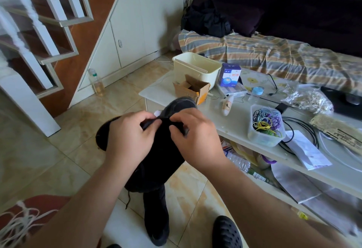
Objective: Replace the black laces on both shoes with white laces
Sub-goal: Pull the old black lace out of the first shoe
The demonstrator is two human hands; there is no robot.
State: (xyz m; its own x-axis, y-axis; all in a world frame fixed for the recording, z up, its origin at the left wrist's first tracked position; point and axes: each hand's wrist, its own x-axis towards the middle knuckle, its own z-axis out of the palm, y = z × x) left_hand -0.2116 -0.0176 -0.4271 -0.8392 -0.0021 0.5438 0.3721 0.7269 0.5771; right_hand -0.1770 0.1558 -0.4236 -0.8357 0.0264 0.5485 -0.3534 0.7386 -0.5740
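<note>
I hold a black shoe (158,159) up in front of me, its grey toe (180,104) pointing away toward the table. My left hand (129,134) pinches a black lace (148,123) at the shoe's upper. My right hand (194,132) pinches the black upper just to the right of it. A loose black lace end (128,198) hangs below the heel. A second black shoe (156,218) lies on the floor under my arms. White laces (21,220) lie in a heap on a red surface at the lower left.
A white low table (244,122) on the right carries a cream bin (195,67), a cardboard box (193,89), a plastic tub of coloured cords (266,126), cables and papers. A striped-covered sofa (274,52) stands behind. Stairs (39,42) rise at left. A black clog (225,230) sits near the bottom edge.
</note>
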